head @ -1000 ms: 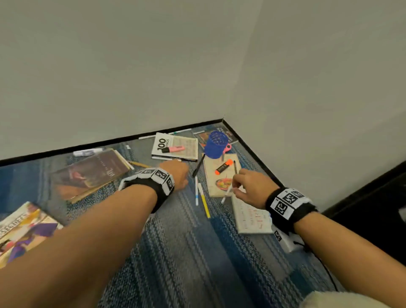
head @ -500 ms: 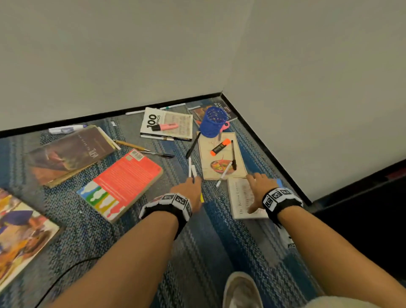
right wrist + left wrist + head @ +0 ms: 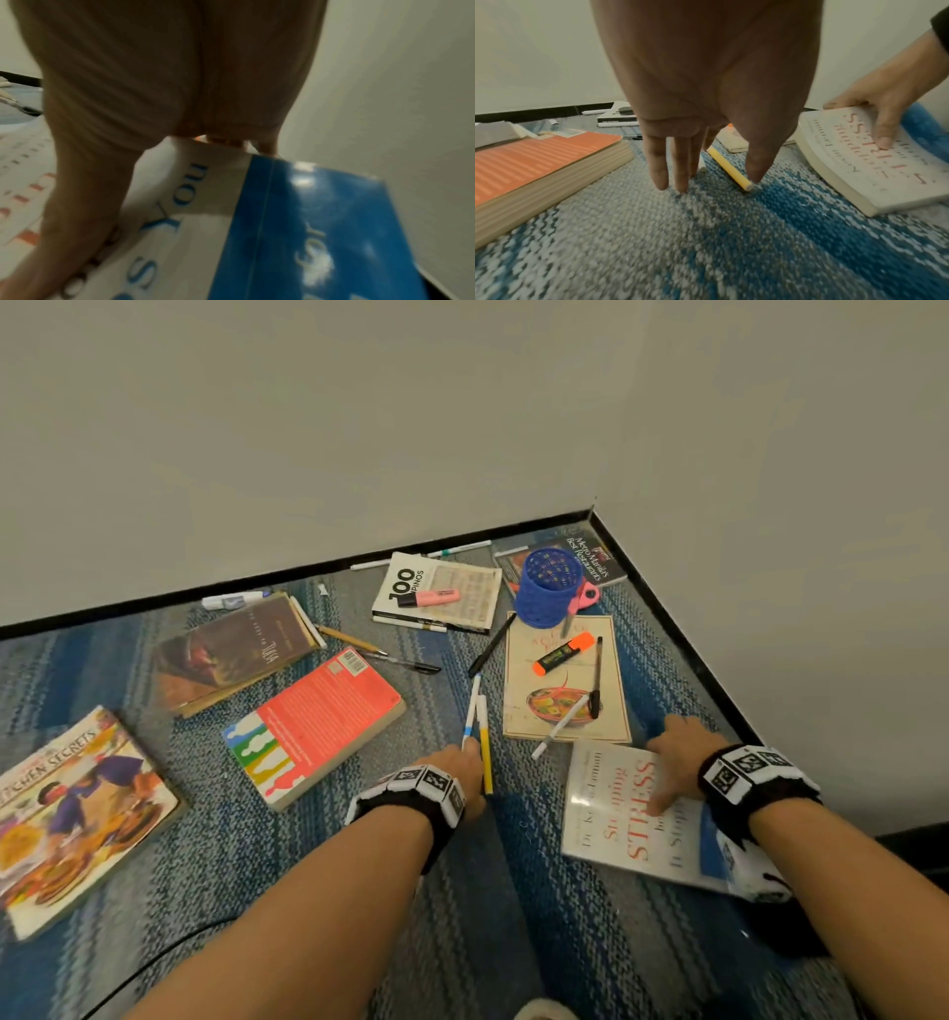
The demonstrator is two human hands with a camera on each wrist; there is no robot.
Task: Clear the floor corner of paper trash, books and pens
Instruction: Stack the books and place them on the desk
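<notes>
Books and pens lie scattered on the blue carpet in the corner. My left hand [image 3: 475, 757] points down with straight fingers, tips on the carpet either side of the near ends of a yellow pen [image 3: 485, 752] [image 3: 729, 168] and a white-and-blue pen [image 3: 471, 711]; it holds nothing. My right hand [image 3: 672, 762] [image 3: 875, 113] grips the far edge of a white book titled STRESS [image 3: 626, 819] [image 3: 859, 162] [image 3: 308, 233], thumb on the cover, fingers underneath. That edge is tilted up off the floor. A red book [image 3: 318, 721] [image 3: 539, 158] lies left of my left hand.
Beyond the pens lies a beige cookbook [image 3: 565, 680] with an orange highlighter [image 3: 565, 653] and pens on it, a blue mesh cup [image 3: 547, 588], a "100" book [image 3: 462, 603], a brown book [image 3: 231, 649] and more pens. A Kitchen Secrets book [image 3: 72, 814] lies far left. Walls close both sides.
Both hands drew back toward me from the far pens. The left came down onto the near pen ends; the right took hold of the white book's far edge and tilted it up.
</notes>
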